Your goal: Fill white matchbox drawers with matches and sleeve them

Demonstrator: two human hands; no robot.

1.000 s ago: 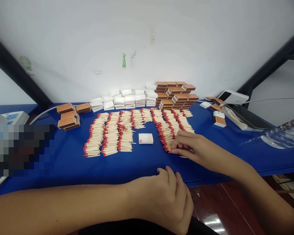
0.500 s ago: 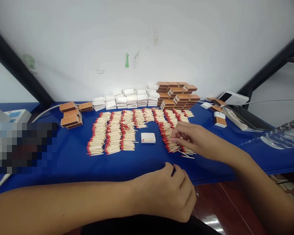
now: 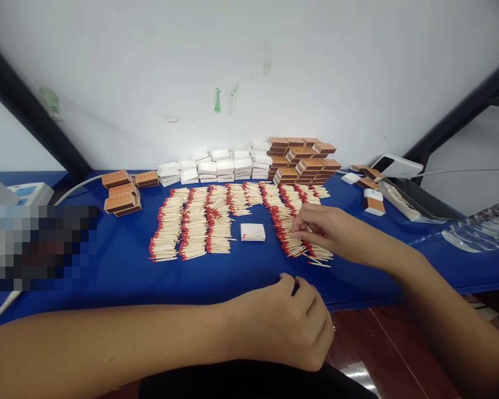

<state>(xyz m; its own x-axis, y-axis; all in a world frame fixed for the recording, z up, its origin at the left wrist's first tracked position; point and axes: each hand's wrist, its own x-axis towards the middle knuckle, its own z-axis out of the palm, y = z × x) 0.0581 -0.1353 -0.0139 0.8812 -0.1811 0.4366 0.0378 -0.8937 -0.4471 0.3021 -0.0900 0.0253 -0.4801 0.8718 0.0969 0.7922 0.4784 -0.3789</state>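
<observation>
My right hand (image 3: 322, 227) hovers low over the right-hand rows of loose matches (image 3: 280, 219), thumb and forefinger closed together at their left side. What sits between those fingertips, if anything, is too small to make out. Near the front edge of the table, my left hand (image 3: 289, 324) is curled with its knuckles up, and its palm is hidden. Between the two groups of matches lies a white matchbox tray (image 3: 253, 233) with a few red-headed matches in it. More red-headed matches (image 3: 195, 221) lie in rows on the left.
White trays (image 3: 216, 166) are stacked along the wall, beside a pile of brown matchboxes (image 3: 301, 160). More brown boxes (image 3: 122, 194) stand at the left. A power strip (image 3: 31, 194) is at far left; a white device (image 3: 399, 166) and grey tray (image 3: 419, 202) are at right.
The view has shifted slightly. Both hands keep nearly the same place and shape, and the white tray and the match rows look unchanged.
</observation>
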